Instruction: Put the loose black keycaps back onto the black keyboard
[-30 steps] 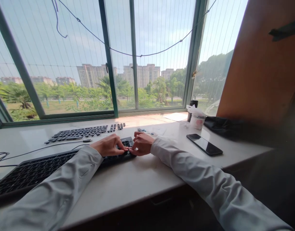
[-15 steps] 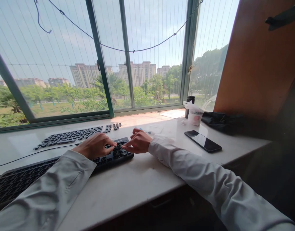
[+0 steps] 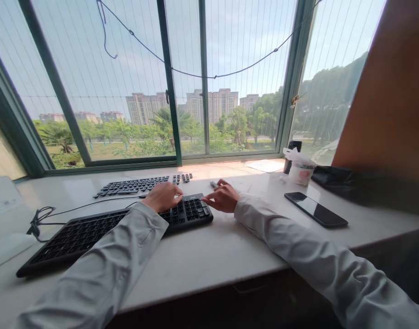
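Note:
A black keyboard (image 3: 82, 237) lies at a slant on the white table, its right end nearest my hands. My left hand (image 3: 162, 196) is over its upper edge, left of the number pad (image 3: 196, 209). Thumb and forefinger are pinched together there; anything between them is too small to make out. My right hand (image 3: 223, 197) reaches in from the right, fingers apart, one fingertip at the number pad's top right corner. Behind the keyboard, loose black keycaps (image 3: 137, 185) are laid out in rows. A small grey object (image 3: 213, 184) shows just beyond my right hand's fingers.
A phone (image 3: 315, 209) lies to the right. Behind it stand a white tub in a plastic bag (image 3: 301, 173) and a dark bottle (image 3: 294, 146), with black cloth (image 3: 332, 180) beside them. A coiled cable (image 3: 41, 221) and a white box (image 3: 4, 205) are at left. The window (image 3: 230, 157) borders the table's back.
The view has swung left, bringing the white box and coiled cable into sight. My left hand has shifted from beside the number pad toward the keyboard's upper edge; my right hand stays by the pad.

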`<state>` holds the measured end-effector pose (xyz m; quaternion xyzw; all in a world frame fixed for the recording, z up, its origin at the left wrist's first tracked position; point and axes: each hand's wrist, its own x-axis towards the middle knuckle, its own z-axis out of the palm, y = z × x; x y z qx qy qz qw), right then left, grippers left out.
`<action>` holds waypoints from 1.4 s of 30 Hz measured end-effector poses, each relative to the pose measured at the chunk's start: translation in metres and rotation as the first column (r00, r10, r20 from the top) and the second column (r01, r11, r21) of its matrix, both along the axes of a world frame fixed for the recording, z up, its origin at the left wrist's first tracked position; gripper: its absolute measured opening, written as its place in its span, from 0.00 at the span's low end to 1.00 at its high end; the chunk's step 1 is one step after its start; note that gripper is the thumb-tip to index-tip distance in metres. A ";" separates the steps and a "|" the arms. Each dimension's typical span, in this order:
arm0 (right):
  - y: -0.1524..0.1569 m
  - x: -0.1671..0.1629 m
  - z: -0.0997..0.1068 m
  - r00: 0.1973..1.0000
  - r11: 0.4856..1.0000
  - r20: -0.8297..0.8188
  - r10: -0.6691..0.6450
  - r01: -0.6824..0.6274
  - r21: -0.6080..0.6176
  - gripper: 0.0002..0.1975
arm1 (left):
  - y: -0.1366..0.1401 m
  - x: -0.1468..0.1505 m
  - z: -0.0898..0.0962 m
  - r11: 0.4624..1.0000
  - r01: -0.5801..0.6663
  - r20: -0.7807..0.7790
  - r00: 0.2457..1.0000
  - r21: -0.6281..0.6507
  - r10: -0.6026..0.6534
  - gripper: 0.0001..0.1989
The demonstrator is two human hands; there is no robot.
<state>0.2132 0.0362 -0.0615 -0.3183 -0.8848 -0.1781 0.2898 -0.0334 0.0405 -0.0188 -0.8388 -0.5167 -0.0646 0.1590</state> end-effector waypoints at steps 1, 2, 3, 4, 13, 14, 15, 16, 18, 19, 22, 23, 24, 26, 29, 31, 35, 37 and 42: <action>0.001 0.001 0.000 0.999 0.999 -0.013 -0.035 0.035 0.002 0.17 | 0.002 -0.002 0.000 1.000 -0.024 -0.008 1.000 -0.002 0.024 0.18; 0.003 0.003 0.000 0.997 0.997 -0.023 -0.077 0.077 0.001 0.17 | 0.003 -0.004 0.000 0.999 -0.049 -0.013 0.999 0.000 0.049 0.18; 0.004 0.004 -0.001 0.993 0.993 -0.020 -0.119 0.119 -0.008 0.18 | 0.004 -0.006 0.000 0.996 -0.087 -0.012 0.996 0.008 0.087 0.18; 0.006 0.005 -0.002 0.986 0.986 -0.027 -0.164 0.164 -0.012 0.19 | 0.005 -0.008 0.000 0.993 -0.118 -0.008 0.993 0.012 0.118 0.17; 0.021 0.006 -0.006 0.892 0.892 0.078 -0.446 0.450 -0.041 0.25 | 0.007 -0.007 -0.006 0.986 -0.166 0.100 0.981 0.007 0.164 0.16; 0.026 0.006 -0.003 0.884 0.891 0.134 -0.449 0.454 -0.009 0.26 | 0.008 -0.007 -0.007 0.986 -0.164 0.109 0.981 0.004 0.163 0.16; 0.032 0.005 0.001 0.875 0.896 0.200 -0.441 0.443 0.033 0.26 | 0.008 -0.007 -0.007 0.986 -0.166 0.117 0.979 0.001 0.164 0.16; 0.039 0.005 0.006 0.862 0.901 0.266 -0.432 0.429 0.071 0.27 | 0.009 -0.008 -0.008 0.985 -0.171 0.126 0.977 -0.002 0.170 0.16; 0.057 0.003 0.015 0.827 0.907 0.376 -0.417 0.407 0.111 0.26 | 0.011 -0.010 -0.008 0.982 -0.190 0.144 0.971 -0.007 0.189 0.15; 0.067 0.001 0.019 0.804 0.899 0.411 -0.429 0.426 0.104 0.26 | 0.011 -0.011 -0.008 0.980 -0.201 0.152 0.968 -0.010 0.200 0.15; 0.102 -0.011 0.025 0.751 0.865 0.472 -0.462 0.500 0.051 0.22 | 0.012 -0.012 -0.008 0.975 -0.220 0.176 0.960 -0.011 0.219 0.14; 0.113 -0.016 0.025 0.745 0.859 0.477 -0.466 0.510 0.043 0.21 | 0.011 -0.011 -0.007 0.975 -0.221 0.182 0.959 -0.008 0.218 0.14; 0.123 -0.022 0.024 0.742 0.854 0.477 -0.471 0.518 0.038 0.20 | 0.011 -0.011 -0.007 0.976 -0.219 0.187 0.958 -0.005 0.216 0.14; 0.142 -0.035 0.022 0.738 0.844 0.470 -0.484 0.535 0.029 0.19 | 0.010 -0.009 -0.006 0.977 -0.213 0.194 0.958 -0.001 0.210 0.14; 0.165 -0.055 0.017 0.735 0.829 0.457 -0.501 0.559 0.010 0.19 | 0.009 -0.008 -0.005 0.979 -0.205 0.197 0.959 -0.004 0.202 0.14; 0.176 -0.066 0.015 0.738 0.825 0.451 -0.503 0.565 -0.005 0.19 | 0.008 -0.007 -0.005 0.980 -0.200 0.198 0.960 -0.012 0.198 0.14; 0.194 -0.082 0.011 0.748 0.827 0.450 -0.488 0.561 -0.035 0.17 | 0.008 -0.006 -0.005 0.981 -0.192 0.202 0.960 -0.031 0.194 0.13; 0.201 -0.086 0.008 0.749 0.825 0.451 -0.486 0.563 -0.047 0.16 | 0.007 -0.005 -0.004 0.982 -0.184 0.211 0.959 -0.041 0.188 0.13; 0.210 -0.086 0.001 0.753 0.816 0.427 -0.501 0.575 -0.057 0.14 | 0.005 -0.005 -0.001 0.983 -0.178 0.227 0.956 -0.051 0.185 0.13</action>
